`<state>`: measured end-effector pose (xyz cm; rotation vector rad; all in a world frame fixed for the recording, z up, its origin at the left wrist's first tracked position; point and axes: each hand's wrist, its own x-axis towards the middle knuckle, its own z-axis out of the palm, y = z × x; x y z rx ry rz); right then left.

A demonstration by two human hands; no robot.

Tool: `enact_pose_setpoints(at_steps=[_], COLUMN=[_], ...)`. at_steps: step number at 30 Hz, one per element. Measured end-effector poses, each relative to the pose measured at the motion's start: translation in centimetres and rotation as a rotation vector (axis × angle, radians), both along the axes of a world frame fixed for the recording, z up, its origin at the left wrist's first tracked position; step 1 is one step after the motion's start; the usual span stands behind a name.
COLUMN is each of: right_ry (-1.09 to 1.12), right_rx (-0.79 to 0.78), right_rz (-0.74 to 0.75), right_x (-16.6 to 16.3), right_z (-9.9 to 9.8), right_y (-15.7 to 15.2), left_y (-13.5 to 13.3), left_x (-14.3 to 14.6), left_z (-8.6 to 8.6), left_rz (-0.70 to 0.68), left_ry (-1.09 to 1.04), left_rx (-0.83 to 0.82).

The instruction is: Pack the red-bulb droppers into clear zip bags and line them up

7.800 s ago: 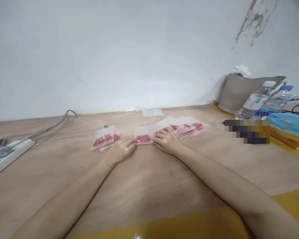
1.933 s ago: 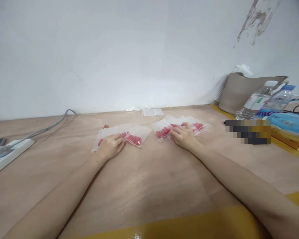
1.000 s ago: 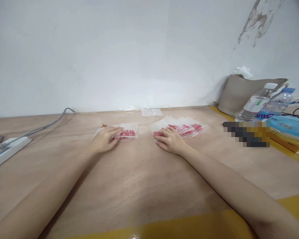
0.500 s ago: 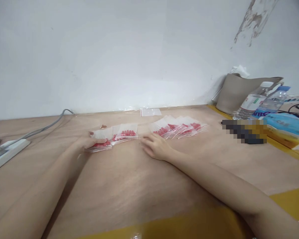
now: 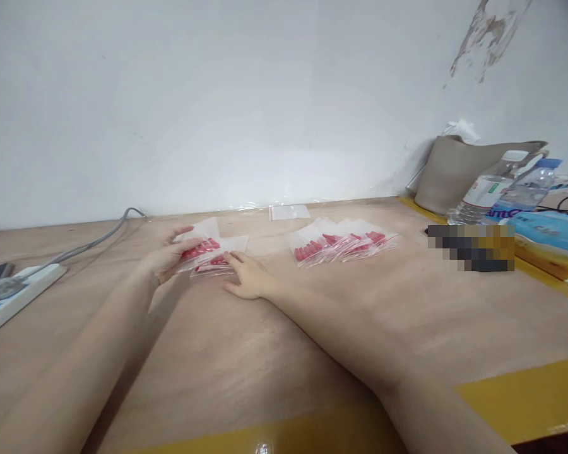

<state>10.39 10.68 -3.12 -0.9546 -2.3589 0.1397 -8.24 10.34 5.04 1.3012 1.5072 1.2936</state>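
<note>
My left hand [image 5: 166,257] grips a clear zip bag [image 5: 199,236] with several small red pieces in it, lifted at a tilt. Beneath and beside it, more clear bags of red pieces [image 5: 213,267] lie on the table. My right hand [image 5: 247,276] rests at the right edge of those lower bags, fingers apart and fingertips touching them. Further right, a fanned row of bags with red pieces [image 5: 338,243] lies flat, untouched by either hand. What the red pieces are is too small to tell.
A flat, pale zip bag [image 5: 289,213] lies by the wall. Left is a white power strip [image 5: 28,289] with a grey cable [image 5: 94,241]. On the right stand a grey-brown bin [image 5: 447,173], water bottles [image 5: 485,195], a blue tissue pack [image 5: 549,230] and a blurred-out dark object [image 5: 471,249].
My left hand has raised a bag off the left group. My right hand has moved left onto the lower bags, which now sit closer to my left hand.
</note>
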Motion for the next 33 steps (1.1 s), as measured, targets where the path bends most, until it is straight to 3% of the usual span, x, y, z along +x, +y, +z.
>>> enact_pose_setpoints(at_steps=[5,10,13,17,21,26,33], right_ry=[0.183,-0.098,-0.193,-0.205,-0.185,-0.197,-0.202], right_rx=[0.090,0.479,0.594,0.631,0.639,0.636,0.614], right_rz=[-0.252,-0.091,-0.099,-0.086,-0.060,-0.072,-0.105], right_x=[4.0,10.3,12.4,13.1,13.1,13.4,13.5], right_z=[0.5,0.8,0.7,0.5,0.5,0.7,0.5], right_y=[-0.4,-0.9,-0.5,0.1,0.0,-0.5,-0.3], left_y=[0.3,1.7,2.0,0.4,-1.5,-1.5,-0.4], left_x=[4.5,9.1,10.7,10.0,8.1,7.4,7.8], left_z=[-2.0,-4.8,-5.8,-5.9,-5.9,-6.8,-6.7], left_rz=[-0.166,-0.252,-0.239,-0.263,-0.527,-0.550,-0.550], left_ry=[0.086,0.270,0.393,0.608,1.005,1.065,1.161], left_rx=[0.000,0.061,0.183,0.452,0.806,0.878,0.869])
